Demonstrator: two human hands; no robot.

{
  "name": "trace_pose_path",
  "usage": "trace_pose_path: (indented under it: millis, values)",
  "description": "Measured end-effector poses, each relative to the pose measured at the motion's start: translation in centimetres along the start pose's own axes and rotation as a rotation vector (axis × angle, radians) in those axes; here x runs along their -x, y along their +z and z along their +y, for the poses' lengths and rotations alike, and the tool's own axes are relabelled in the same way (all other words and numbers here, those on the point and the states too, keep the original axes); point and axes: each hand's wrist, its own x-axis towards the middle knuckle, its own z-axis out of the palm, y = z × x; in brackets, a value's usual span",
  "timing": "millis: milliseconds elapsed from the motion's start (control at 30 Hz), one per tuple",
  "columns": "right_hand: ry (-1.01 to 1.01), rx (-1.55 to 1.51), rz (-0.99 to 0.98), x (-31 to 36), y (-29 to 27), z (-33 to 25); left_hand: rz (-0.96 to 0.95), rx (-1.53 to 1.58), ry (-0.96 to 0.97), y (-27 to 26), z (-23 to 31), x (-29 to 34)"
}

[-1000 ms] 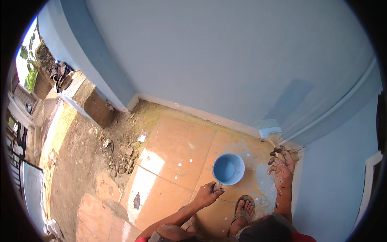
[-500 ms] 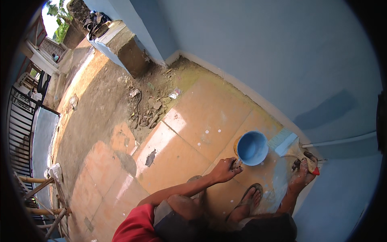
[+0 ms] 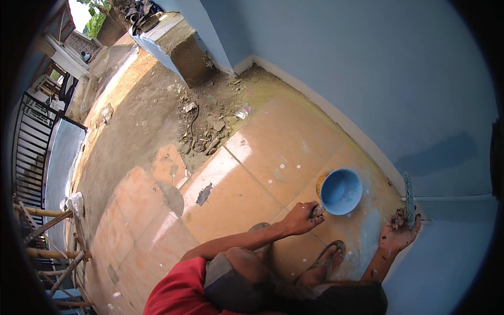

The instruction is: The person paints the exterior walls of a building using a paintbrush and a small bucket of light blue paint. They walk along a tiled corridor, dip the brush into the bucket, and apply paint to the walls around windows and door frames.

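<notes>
A round blue dipper (image 3: 341,193) with pale blue paint inside sits low over the tan tiles, its outer side stained orange-yellow. My left hand (image 3: 303,218) is closed round the dipper's short handle. To the right, close to the foot of the wall, my right hand (image 3: 398,234) grips a wide paintbrush (image 3: 409,197). The brush is seen edge-on, bristles pointing away from me, with paint on it; most of its handle is hidden by the fingers. Paint specks mark my right hand and wrist. A darker blue patch (image 3: 438,155) shows on the wall beyond the brush.
A light blue wall (image 3: 357,68) with a pale base strip runs along the right, a thin pipe (image 3: 454,198) low on it. Rubble (image 3: 210,128) lies beyond the tiles near a block-like ledge (image 3: 189,55). Bamboo poles (image 3: 55,252) and a black gate (image 3: 34,142) stand left.
My right hand has turned the brush from flat, bristles toward the dipper, to edge-on and pointing away beside the wall. The left hand still holds the dipper; the whole view has shifted slightly.
</notes>
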Motion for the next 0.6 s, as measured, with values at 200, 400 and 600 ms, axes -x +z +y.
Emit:
trace_pose_path:
  millis: [200, 400, 600]
  values:
    - [0.197, -0.258, 0.040, 0.5, -0.6, 2.5, 0.012, -0.029, -0.015, -1.0, -0.1, -0.1]
    - [0.162, -0.382, -0.092, -1.1, -2.4, 0.9, 0.096, -0.053, -0.046, -3.2, -0.9, 0.0]
    - [0.160, -0.234, -0.098, -2.5, -0.8, 0.7, 0.285, -0.024, -0.150, -7.4, -1.4, 2.5]
